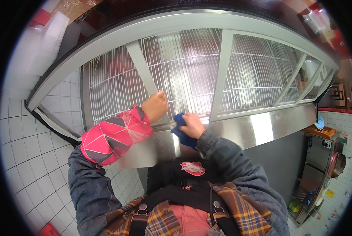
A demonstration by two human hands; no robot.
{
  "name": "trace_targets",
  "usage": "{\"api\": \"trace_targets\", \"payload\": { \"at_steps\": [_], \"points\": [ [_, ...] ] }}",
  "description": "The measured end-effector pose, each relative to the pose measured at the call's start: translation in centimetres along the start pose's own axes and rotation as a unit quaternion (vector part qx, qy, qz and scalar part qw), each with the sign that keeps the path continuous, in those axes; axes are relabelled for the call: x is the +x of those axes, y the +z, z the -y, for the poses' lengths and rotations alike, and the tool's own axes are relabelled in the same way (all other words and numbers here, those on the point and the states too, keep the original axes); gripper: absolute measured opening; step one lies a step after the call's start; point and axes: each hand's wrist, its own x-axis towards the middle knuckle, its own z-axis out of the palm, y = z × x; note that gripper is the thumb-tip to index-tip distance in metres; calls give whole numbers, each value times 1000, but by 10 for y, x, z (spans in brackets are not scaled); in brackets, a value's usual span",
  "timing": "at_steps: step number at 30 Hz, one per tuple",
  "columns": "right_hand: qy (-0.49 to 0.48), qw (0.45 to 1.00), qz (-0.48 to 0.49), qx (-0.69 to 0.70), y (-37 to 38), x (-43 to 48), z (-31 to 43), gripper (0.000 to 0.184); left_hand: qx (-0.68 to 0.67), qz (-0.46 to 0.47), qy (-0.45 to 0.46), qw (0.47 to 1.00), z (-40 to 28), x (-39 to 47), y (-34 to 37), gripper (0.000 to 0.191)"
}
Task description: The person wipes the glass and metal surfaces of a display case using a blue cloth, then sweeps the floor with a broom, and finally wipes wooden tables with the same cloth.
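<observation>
My left hand (155,107), below a pink-and-grey patterned sleeve cover (117,135), is closed around the upright frame of a sliding glass door (143,67) on a display cabinet. My right hand (192,125) holds a bunched blue cloth (185,137) against the bottom door track (164,126), just right of my left hand. Part of the cloth hangs over the stainless steel ledge (223,132) below the track. White wire shelves (190,67) show inside the cabinet. My right fingertips are partly hidden by the cloth.
Another upright frame (222,73) stands right of my hands. The cabinet's light metal top rail (176,22) curves across the far side. White tiled wall (25,141) is at left. A metal rack (314,168) with pans and a wooden item (320,131) stands at right.
</observation>
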Motion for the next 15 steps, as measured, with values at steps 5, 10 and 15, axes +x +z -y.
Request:
{"api": "trace_targets", "payload": {
  "at_steps": [5, 10, 15],
  "points": [
    [-30, 995, -94, 13, 38, -5, 25, 37, 8, 0, -6, 1000, -1, 0, 0, 11],
    [-99, 976, -116, -157, 41, -10, 25, 28, 3, -7, -10, 1000, -3, -1, 1, 10],
    [-152, 948, -68, -271, 41, -12, 34, 23, 14, -5, -11, 1000, -2, 0, 2, 10]
  ]
}}
